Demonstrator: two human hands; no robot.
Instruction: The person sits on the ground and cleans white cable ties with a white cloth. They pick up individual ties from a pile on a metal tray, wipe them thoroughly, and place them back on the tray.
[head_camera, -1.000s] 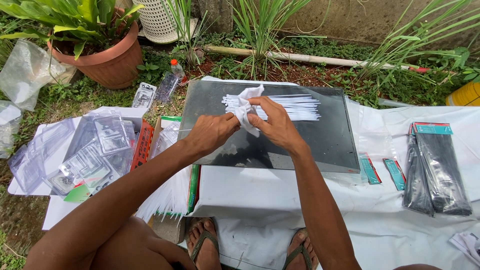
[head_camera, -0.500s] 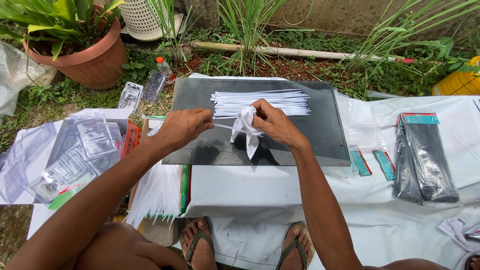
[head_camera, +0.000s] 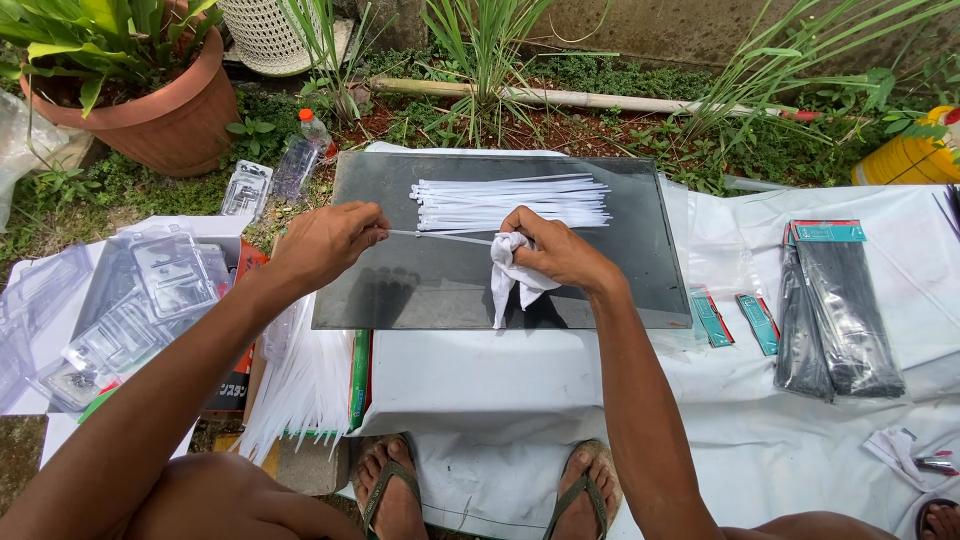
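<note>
A white plastic sheet (head_camera: 620, 400) carries a dark grey rectangular board (head_camera: 420, 290). Black cable-tie packs with teal labels (head_camera: 835, 310) lie right; clear blister packages (head_camera: 150, 300) left. On the board's far side rests a white cable-tie bundle (head_camera: 510, 200). The right hand (head_camera: 560, 250) clutches a crumpled white cloth (head_camera: 512, 272); the left hand (head_camera: 325, 240) pinches one white cable tie (head_camera: 440, 236).
</note>
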